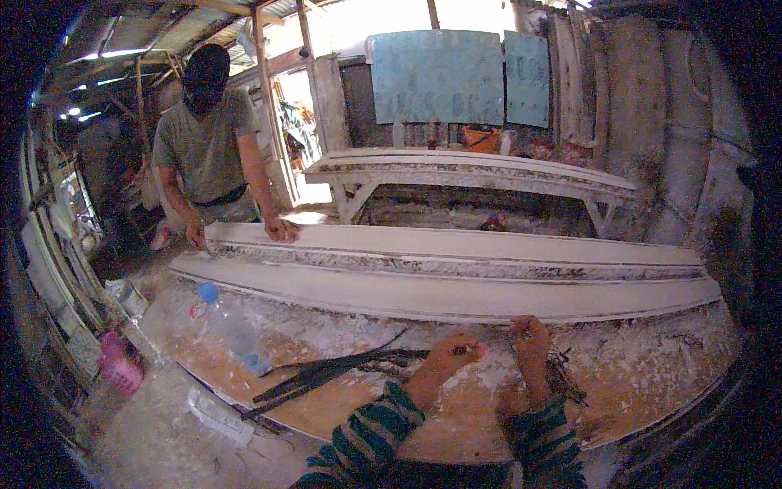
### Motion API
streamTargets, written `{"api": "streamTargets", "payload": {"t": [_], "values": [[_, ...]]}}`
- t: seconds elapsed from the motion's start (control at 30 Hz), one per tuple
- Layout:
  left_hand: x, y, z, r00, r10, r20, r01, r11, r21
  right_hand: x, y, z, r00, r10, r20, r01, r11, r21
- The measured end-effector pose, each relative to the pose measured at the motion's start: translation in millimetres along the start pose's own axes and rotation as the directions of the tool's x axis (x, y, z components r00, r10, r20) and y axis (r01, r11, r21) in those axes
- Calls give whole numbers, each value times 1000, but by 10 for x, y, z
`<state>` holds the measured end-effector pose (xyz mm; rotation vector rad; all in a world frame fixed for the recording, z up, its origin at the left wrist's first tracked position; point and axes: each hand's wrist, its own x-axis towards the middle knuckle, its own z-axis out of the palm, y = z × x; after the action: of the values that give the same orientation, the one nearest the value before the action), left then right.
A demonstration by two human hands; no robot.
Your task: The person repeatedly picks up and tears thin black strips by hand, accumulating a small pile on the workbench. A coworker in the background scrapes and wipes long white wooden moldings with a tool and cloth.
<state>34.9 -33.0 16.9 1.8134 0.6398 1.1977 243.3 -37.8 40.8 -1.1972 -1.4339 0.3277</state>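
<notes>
Two long white plaster-like strips lie across the table, a nearer one (391, 293) and a farther one (456, 240). My left hand (448, 360) is closed just in front of the nearer strip, beside a bundle of thin dark strips (334, 373). Whatever its fingers hold is too small to make out. To its right, my right hand (529, 336) is raised with the fingers pinched together by the strip's front edge; its contents cannot be made out. Dark thin wires or strands (568, 379) lie next to my right wrist.
The wooden table (472, 424) is smeared with white residue. A clear bottle with a blue cap (228, 322) stands at left. Across the table, a person (208, 147) rests both hands at the strips' left end. Behind is a white-topped bench (472, 173); a pink container (120, 363) is lower left.
</notes>
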Motion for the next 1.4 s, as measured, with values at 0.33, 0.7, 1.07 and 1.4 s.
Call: {"api": "streamTargets", "payload": {"t": [0.33, 0.7, 1.07, 1.4], "values": [[68, -229, -359, 891, -209, -402, 238, 971, 22, -190, -319, 187, 949, -316, 9, 311, 929, -198], [87, -120, -410, 830, -311, -463, 186, 937, -297, -275, -506, 185, 924, -209, 319, 281, 939, -197], [116, -150, -423, 784, -179, -595, 199, 980, -33, -293, -669, 162, 870, -224, 440, 356, 902, -245], [122, -128, -385, 824, -203, -529, 219, 975, -33, -337, -776, 153, 803, -392, 449, 528, 818, -229]]}}
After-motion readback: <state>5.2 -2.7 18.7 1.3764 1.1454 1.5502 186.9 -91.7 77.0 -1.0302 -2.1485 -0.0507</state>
